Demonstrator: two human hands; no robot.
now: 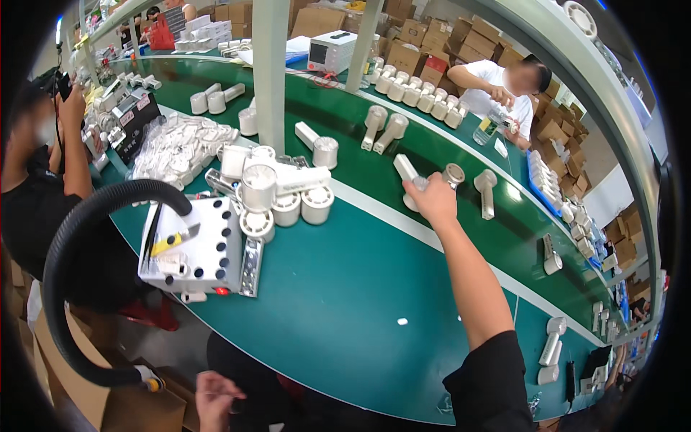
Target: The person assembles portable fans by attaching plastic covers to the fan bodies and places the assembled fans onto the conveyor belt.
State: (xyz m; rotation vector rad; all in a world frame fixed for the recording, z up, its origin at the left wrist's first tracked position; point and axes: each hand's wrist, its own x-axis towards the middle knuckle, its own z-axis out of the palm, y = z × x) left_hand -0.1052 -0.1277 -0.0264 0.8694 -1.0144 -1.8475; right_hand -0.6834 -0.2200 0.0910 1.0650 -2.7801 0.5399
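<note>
My right hand (434, 199) reaches far across the bench to the dark green belt. Its fingers are closed round a white handheld fan (405, 168), whose handle points away to the left; the hand covers much of its head. Just beyond my fingers is another round fan head (453, 173). To the right lies a separate white fan (487, 193). Low in the view, in front of the bench edge, is my left hand (216, 397). Its fingers are curled in, and whatever they hold, if anything, is hidden.
A white box with black holes (201, 248) stands at left, a yellow-handled cutter (173, 241) on top. A thick black hose (54, 266) arches beside it. White fans (284, 205) are piled behind the box. A metal post (269, 79) rises from the bench. Co-workers sit opposite and at left.
</note>
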